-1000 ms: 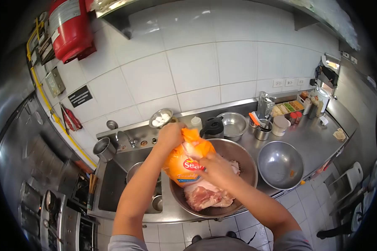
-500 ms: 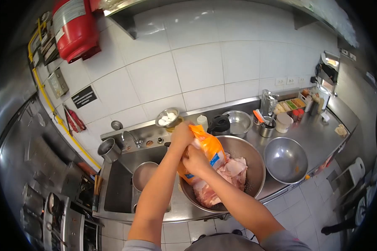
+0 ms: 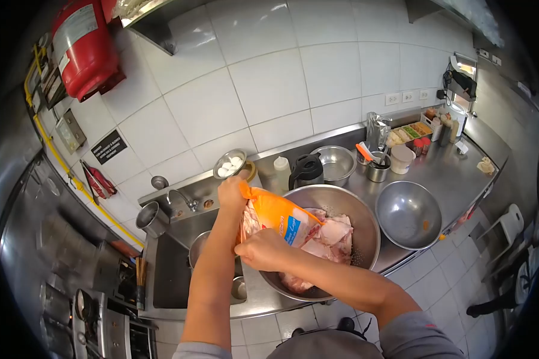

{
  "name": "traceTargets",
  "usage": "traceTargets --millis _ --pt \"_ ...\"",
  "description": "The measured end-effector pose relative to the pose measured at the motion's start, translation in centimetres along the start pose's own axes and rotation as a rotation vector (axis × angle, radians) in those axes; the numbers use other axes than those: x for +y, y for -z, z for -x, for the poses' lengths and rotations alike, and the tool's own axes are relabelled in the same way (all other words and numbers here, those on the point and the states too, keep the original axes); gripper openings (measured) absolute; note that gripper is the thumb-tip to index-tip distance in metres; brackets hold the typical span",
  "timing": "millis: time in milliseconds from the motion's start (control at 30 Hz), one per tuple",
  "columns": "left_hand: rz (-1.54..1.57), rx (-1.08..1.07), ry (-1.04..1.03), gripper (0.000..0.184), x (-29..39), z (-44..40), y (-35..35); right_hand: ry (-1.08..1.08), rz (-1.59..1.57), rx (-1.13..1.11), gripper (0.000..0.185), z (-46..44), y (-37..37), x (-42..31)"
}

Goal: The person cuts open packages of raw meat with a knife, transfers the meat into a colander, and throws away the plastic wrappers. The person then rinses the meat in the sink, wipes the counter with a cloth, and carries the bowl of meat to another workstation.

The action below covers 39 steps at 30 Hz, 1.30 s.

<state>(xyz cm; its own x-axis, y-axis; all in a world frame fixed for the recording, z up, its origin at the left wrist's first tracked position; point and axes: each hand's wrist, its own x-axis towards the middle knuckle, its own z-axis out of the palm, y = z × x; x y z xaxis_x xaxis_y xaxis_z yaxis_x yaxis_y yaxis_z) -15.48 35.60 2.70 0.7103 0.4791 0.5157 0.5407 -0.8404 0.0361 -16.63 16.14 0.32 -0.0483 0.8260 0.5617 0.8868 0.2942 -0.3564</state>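
Note:
An orange plastic bag (image 3: 272, 208) with a blue label is tilted over a large perforated metal bowl (image 3: 368, 257). My left hand (image 3: 232, 194) grips the bag's upper left corner, fingers closed. Lower down, my right hand (image 3: 265, 248) is closed on the bag's near edge. Pale meat shows inside the bag. Pieces of raw meat with pale skin (image 3: 332, 236) lie in the bowl, below the bag's mouth at the right.
Left of the bowl is a sink (image 3: 170, 275) with a faucet (image 3: 182, 200). Behind stand a bowl of eggs (image 3: 229, 163), a squeeze bottle (image 3: 281, 170), a black-lidded jug (image 3: 307, 170) and a metal bowl (image 3: 335, 164). Another metal bowl (image 3: 408, 215) sits at the right.
Both hands and the bag have moved left. The bag now lies flatter, its label turned more to view, and my hands are further apart. The camera view has shifted slightly.

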Motion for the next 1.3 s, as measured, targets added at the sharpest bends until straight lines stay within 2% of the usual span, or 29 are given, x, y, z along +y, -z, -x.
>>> traceTargets --millis 100,167,200,233,300,333,400,433,467,500,533,567,633,667,700,733,767,800,933,1000,1033,1100,1167,1233,1300 --pt "-0.028 0.015 -0.029 0.021 -0.4 -0.3 1.6 0.087 -0.055 -0.047 0.015 1.6 1.4 1.7" --pt "0.033 0.089 -0.211 0.021 0.3 0.5 2.1 0.076 -0.112 -0.003 0.019 2.2 3.5 2.9" --pt "0.038 0.065 -0.204 0.032 0.1 0.5 2.1 0.052 -0.176 0.037 0.024 2.8 4.4 3.3" --pt "0.044 0.069 -0.200 0.032 0.2 0.7 2.7 0.054 -0.171 0.031 0.024 3.1 5.4 4.0" --pt "-0.016 0.012 -0.186 0.036 0.8 0.8 4.2 0.006 0.121 0.115 0.029 3.1 7.6 5.2" --pt "-0.007 -0.039 -0.190 0.037 0.9 0.9 4.8 0.010 0.133 0.116 0.029 3.2 8.2 6.0" --pt "0.066 -0.087 -0.206 0.031 1.4 1.3 5.1 -0.309 0.286 -0.026 0.026 3.0 8.6 7.3" --pt "0.134 -0.147 -0.223 0.025 1.8 1.4 5.5 -0.312 0.289 -0.018 0.026 3.1 8.7 7.2" --pt "0.222 -0.283 -0.109 0.030 2.3 1.3 5.8 -0.313 0.206 0.086 0.023 3.1 8.8 7.0" --pt "0.220 -0.280 -0.115 0.030 2.7 1.3 5.7 -0.311 0.121 0.186 0.021 3.0 8.7 6.6" --pt "0.381 -0.255 -0.069 0.030 3.0 1.6 5.4 -0.148 0.205 0.348 0.023 3.0 8.2 6.2" --pt "0.541 -0.230 -0.020 0.031 3.2 1.8 5.2 -0.151 0.204 0.350 0.023 2.9 7.7 5.7" --pt "0.552 -0.246 -0.037 0.034 3.9 1.8 5.8 0.233 0.176 0.350 0.031 2.5 7.3 3.5" --pt "0.563 -0.257 -0.052 0.038 4.0 2.0 6.0 0.232 0.167 0.345 0.031 2.7 7.1 2.3" --pt "0.560 -0.263 -0.041 0.038 3.8 2.3 6.0 0.074 0.161 0.101 0.034 3.1 6.7 1.1" --pt "0.558 -0.176 -0.137 0.044 3.5 2.7 6.0 -0.080 0.155 -0.145 0.037 3.3 6.4 0.4" --pt "0.553 -0.087 -0.233 0.050 3.1 3.0 6.0 -0.073 0.145 -0.150 0.037 3.2 6.0 0.3" --pt "0.391 -0.232 -0.160 0.072 3.7 3.9 8.5 -0.130 0.116 -0.152 0.037 3.0 5.7 0.3" --pt "0.157 -0.315 -0.061 0.084 4.4 6.4 11.3 -0.199 0.031 -0.127 0.031 2.3 4.7 0.4" --pt "0.161 -0.576 0.039 0.089 4.3 6.6 11.7 -0.156 -0.004 -0.110 0.029 2.3 3.4 0.6" --pt "0.161 -0.574 0.051 0.089 4.1 7.0 11.6 -0.120 -0.038 -0.091 0.026 2.3 2.9 0.6" --pt "0.118 -0.368 0.117 0.085 3.8 7.8 11.0 -0.147 -0.073 -0.074 0.026 2.6 2.8 0.7" --pt "0.175 -0.341 0.145 0.080 4.2 8.3 10.7 -0.186 -0.108 -0.049 0.026 2.4 2.9 0.2" --pt "0.234 -0.318 0.164 0.076 3.7 8.2 9.1 -0.304 -0.061 -0.114 0.028 1.5 3.3 -1.2" --pt "0.476 -0.001 0.056 0.060 2.4 7.2 5.4 -0.319 -0.026 -0.078 0.028 0.8 0.9 -0.6"
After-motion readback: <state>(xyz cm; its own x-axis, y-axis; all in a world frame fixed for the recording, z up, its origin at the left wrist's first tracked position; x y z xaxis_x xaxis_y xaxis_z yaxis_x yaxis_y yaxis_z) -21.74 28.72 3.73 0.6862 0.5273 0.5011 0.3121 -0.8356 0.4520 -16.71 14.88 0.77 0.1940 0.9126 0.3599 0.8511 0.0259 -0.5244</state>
